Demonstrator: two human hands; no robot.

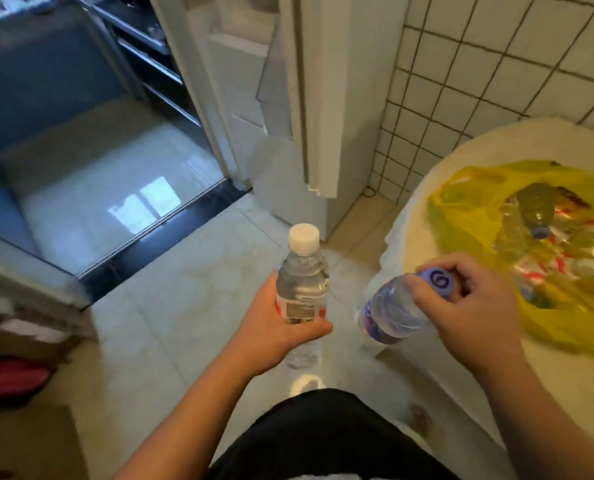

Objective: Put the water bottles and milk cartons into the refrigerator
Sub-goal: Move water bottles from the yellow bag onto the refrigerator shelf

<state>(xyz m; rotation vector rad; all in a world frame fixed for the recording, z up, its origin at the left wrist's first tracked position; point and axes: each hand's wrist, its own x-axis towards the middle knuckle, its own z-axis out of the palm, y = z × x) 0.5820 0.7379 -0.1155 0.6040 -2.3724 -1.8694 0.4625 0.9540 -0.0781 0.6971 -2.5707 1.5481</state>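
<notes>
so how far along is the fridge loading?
Nothing visibly stored yet. In hand: left hand grips a white-capped bottle; right hand grips a purple-capped bottle by its neck. Left: more bottles in the yellow bag on the table. No milk cartons are visible.

A pale round table [565,393], seen at the right beside the tiled wall [496,64], is covered with a white cloth [397,237], and a yellow plastic bag [479,202] holding bottles is laid on it.
</notes>
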